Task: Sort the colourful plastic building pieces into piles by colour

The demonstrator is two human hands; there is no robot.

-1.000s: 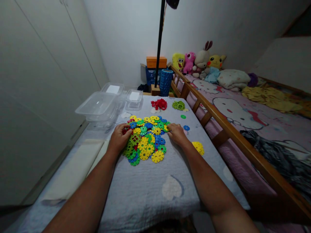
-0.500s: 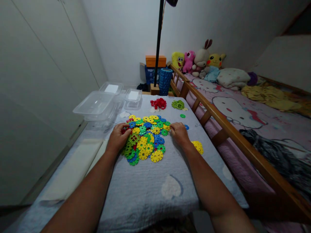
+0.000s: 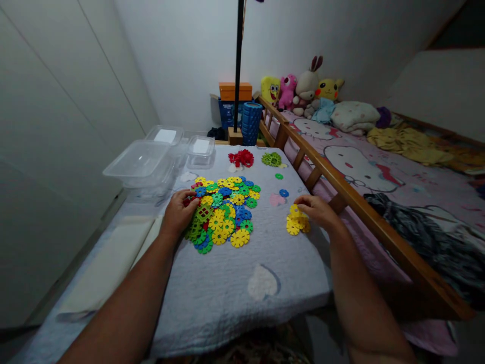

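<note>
A mixed pile of notched plastic discs [image 3: 228, 225] in yellow, green, blue and red lies on the cloth-covered table. At its left edge is my left hand [image 3: 179, 212], thumb and fingers curled about a red plastic piece [image 3: 186, 201], mostly hidden. Next to that hand are olive-green lattice pieces [image 3: 202, 212]. To the right of the pile, my right hand [image 3: 316, 210] pinches a yellow disc [image 3: 295, 210] over a small group of yellow discs [image 3: 292, 227]. A lone blue disc [image 3: 284, 193] and a green disc [image 3: 279, 176] lie just beyond.
Red pieces [image 3: 242, 158] and light-green pieces [image 3: 272, 159] are heaped at the table's far end. Clear plastic containers [image 3: 138, 162] stand at the back left. A wooden bed rail [image 3: 314, 151] runs along the right. A black pole [image 3: 238, 65] rises behind the table.
My right hand has moved from the pile's right edge rightward to the yellow group, with a yellow disc in its fingers. My left hand stays at the pile. The view has shifted slightly.
</note>
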